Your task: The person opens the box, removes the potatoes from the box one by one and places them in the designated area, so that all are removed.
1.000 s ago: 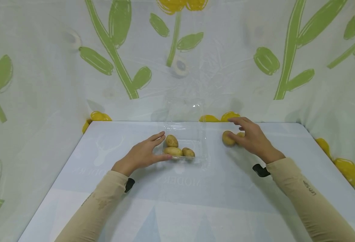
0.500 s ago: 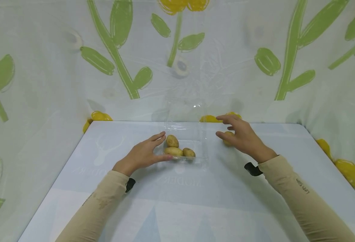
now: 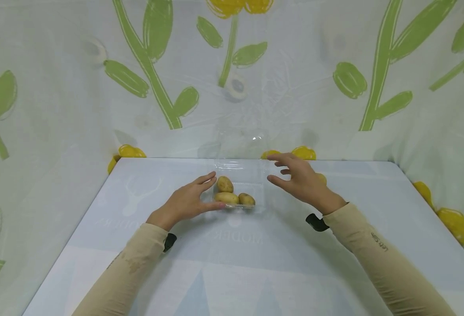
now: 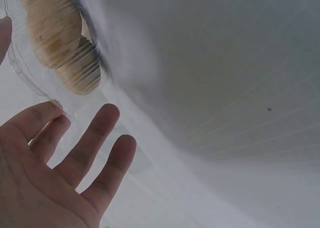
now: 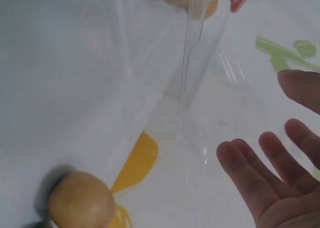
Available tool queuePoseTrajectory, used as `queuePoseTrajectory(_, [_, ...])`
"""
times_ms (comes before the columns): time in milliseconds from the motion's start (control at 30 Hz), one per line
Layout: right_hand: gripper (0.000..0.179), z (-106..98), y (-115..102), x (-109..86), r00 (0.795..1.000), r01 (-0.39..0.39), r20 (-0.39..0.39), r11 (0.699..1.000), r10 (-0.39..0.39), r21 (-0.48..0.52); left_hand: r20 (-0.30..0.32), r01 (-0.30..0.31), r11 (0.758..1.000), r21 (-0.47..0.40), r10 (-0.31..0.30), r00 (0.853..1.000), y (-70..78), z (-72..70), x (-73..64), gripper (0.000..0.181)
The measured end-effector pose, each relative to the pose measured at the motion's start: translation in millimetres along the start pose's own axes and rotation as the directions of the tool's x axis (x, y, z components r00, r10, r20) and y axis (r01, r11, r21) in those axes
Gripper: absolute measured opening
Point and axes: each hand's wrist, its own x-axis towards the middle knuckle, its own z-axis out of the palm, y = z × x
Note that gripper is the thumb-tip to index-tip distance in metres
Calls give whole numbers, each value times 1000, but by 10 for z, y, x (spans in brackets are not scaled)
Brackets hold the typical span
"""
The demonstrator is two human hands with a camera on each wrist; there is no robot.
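A clear plastic clamshell box (image 3: 261,193) stands with its lid (image 3: 239,147) raised at the back. Inside its left part lie a round potato (image 3: 224,184), a longer potato (image 3: 226,198) and a smaller one (image 3: 246,199). My left hand (image 3: 186,200) spans the box's left side, its thumb at the front rim and its fingertips at the left edge. Off the box's right side hovers my right hand (image 3: 300,177), fingers spread and holding nothing. Partly hidden behind it is a loose potato (image 3: 321,178); the right wrist view shows that round potato (image 5: 81,200) on the table.
The white table (image 3: 232,272) has faint printed patterns and ends at a back edge close behind the box. A curtain (image 3: 295,87) with green leaves and yellow flowers hangs behind and at both sides. At the right wrist view's bottom-left edge a dark shape shows.
My right hand has moved left from over the loose potatoes toward the box, with nothing in it. My left hand and the potatoes in the box have stayed put.
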Motion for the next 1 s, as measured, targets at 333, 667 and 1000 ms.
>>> queuePoseTrajectory(333, [53, 196, -91, 70, 998, 0, 68, 1000, 0, -4, -3, 3, 1000, -7, -3, 1000, 17, -2, -1, 100])
queuePoseTrajectory(667, [53, 438, -165, 149, 977, -43, 209, 999, 42, -2, -2, 21, 1000, -17, -21, 1000, 26, -3, -21, 101])
queuePoseTrajectory(1000, [46, 644, -149, 218, 935, -73, 346, 997, 79, -31, -14, 3, 1000, -14, -3, 1000, 14, 9, -21, 100])
